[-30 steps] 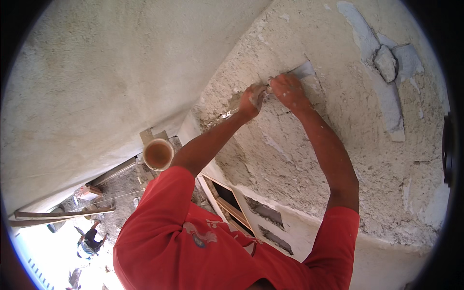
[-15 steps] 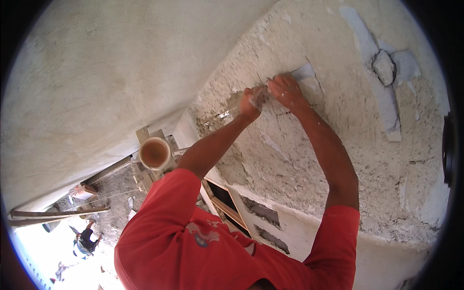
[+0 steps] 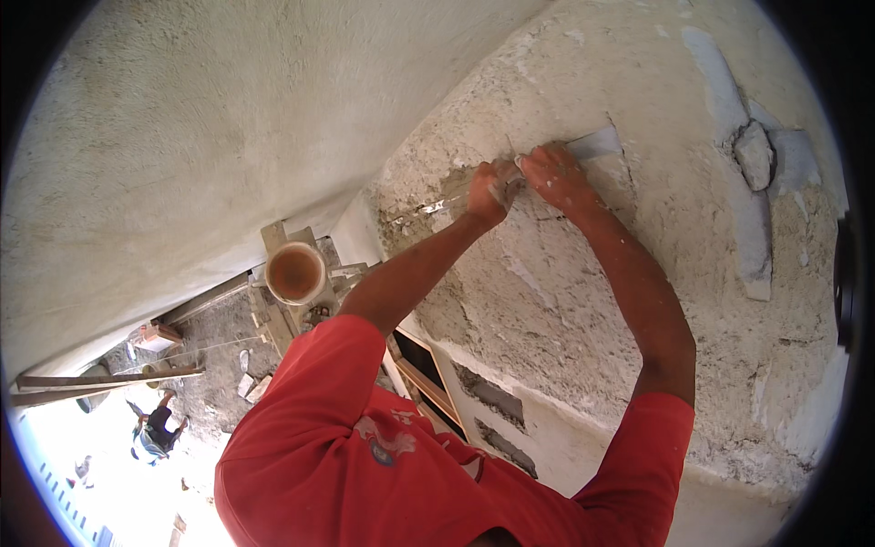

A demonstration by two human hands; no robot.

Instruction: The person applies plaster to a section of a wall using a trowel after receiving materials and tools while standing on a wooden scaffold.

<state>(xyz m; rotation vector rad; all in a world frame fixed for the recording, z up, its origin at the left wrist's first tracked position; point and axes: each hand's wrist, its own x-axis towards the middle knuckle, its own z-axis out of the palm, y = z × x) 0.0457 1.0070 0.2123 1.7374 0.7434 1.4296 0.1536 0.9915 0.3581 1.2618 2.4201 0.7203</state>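
Both my hands work close together on the rough, pale plastered wall [image 3: 529,273]. My right hand [image 3: 558,180] is closed, knuckles up, on a flat grey blade-like tool [image 3: 594,143] lying against the wall beside a straight-edged mark. Just left of it, my left hand [image 3: 492,190] has its fingers curled round something small, grey and smudged with plaster, too hidden to name. A roughened, darker streak with white bits [image 3: 433,205] runs leftward from my hands. Higher at the right is a raised grey cross-shaped patch [image 3: 752,159] with a lump at its middle.
A smooth wall [image 3: 182,137] fills the upper left. An open bucket of brownish liquid [image 3: 293,272] stands on boards below my left arm. A wooden-framed opening [image 3: 424,383] is lower down. At ground level are long planks [image 3: 109,378], rubble and another person [image 3: 157,428].
The view has shifted slightly, moving the wall patch right and down in the picture. My two hands stay together at the same part of the wall, with small movements of the fingers.
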